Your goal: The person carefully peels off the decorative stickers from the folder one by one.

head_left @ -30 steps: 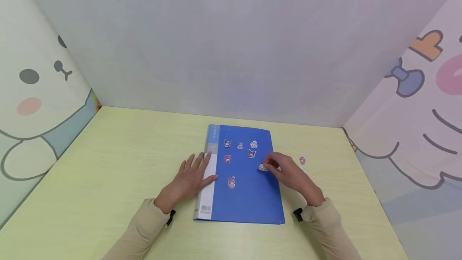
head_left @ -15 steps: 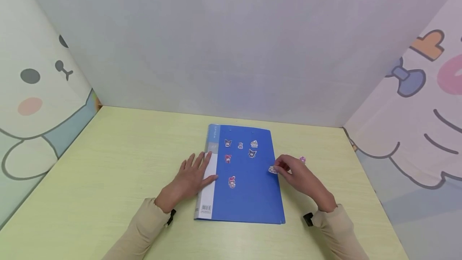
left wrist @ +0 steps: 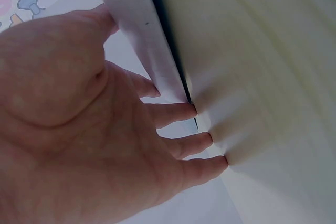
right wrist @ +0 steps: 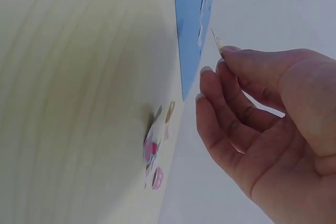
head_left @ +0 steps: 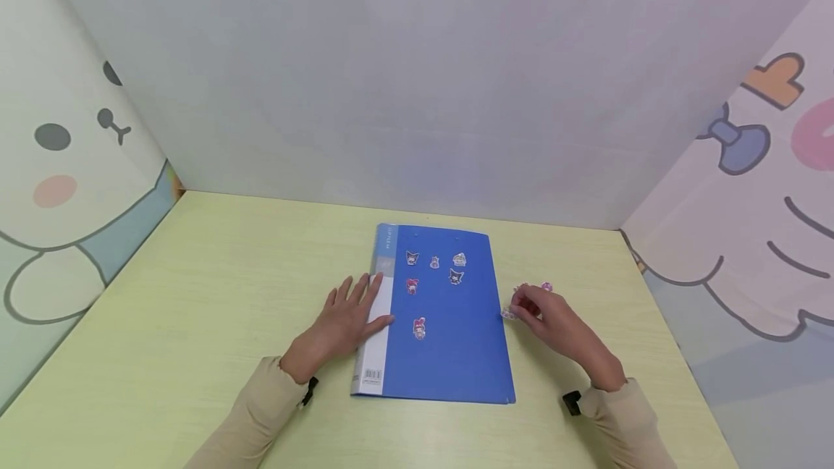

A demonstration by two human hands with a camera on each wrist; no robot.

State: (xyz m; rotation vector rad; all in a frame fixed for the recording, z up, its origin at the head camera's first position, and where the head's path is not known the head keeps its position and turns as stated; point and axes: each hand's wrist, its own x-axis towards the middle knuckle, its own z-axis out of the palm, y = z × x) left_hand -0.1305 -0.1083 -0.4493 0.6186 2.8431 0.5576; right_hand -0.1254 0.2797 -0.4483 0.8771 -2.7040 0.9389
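Jutting from right hand (head_left: 552, 320): sticker (head_left: 507, 314)

Soft, even light fills the head view, leaving a faint shadow on the counter (head_left: 260, 273) beside the right forearm (head_left: 625, 411). The left wrist view is dimmer, the left hand (left wrist: 89, 124) shaded, its fingers casting blurred shadows. The right wrist view looks pale, its stickers (right wrist: 150, 149) slightly soft.
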